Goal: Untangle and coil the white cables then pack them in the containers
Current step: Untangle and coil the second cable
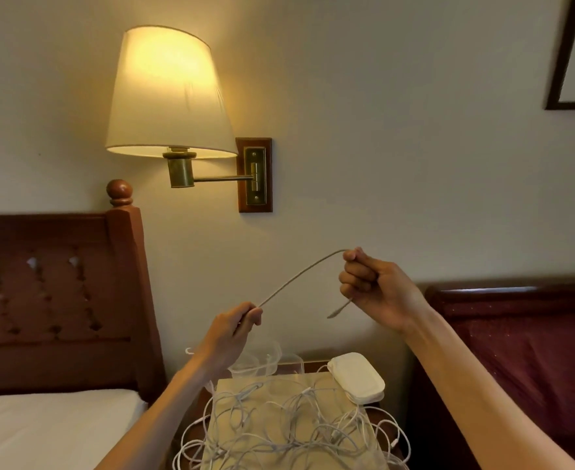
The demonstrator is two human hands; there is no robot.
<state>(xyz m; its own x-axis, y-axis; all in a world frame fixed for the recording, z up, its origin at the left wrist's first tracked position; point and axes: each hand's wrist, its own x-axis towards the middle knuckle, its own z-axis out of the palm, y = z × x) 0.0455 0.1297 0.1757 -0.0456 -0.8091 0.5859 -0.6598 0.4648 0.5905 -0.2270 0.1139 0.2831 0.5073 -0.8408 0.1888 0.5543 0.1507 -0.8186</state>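
We have one white cable (301, 274) lifted clear of the heap, arching in the air in front of the wall: our left hand (233, 329) pinches it at the lower end of the arch and our right hand (377, 290) closes its fingers round the upper end, a short free tail hanging out below that fist. Both grips are pressed shut on the cable, none spread. The cable looks light, thin and limp, holding only a soft curve between the hands, so we judge it will slide easily through the fingers and is best taken near an end and fed along, not yanked, since the rest may snag. The tangle of white cables (289, 422) lies below on a pale board over the small bench (191, 407) between two beds. Clear containers (265, 359) stand at the back of it, a white pouch (357, 376) beside them. A lit wall lamp (167, 93) glows above the wooden headboard (55, 296).
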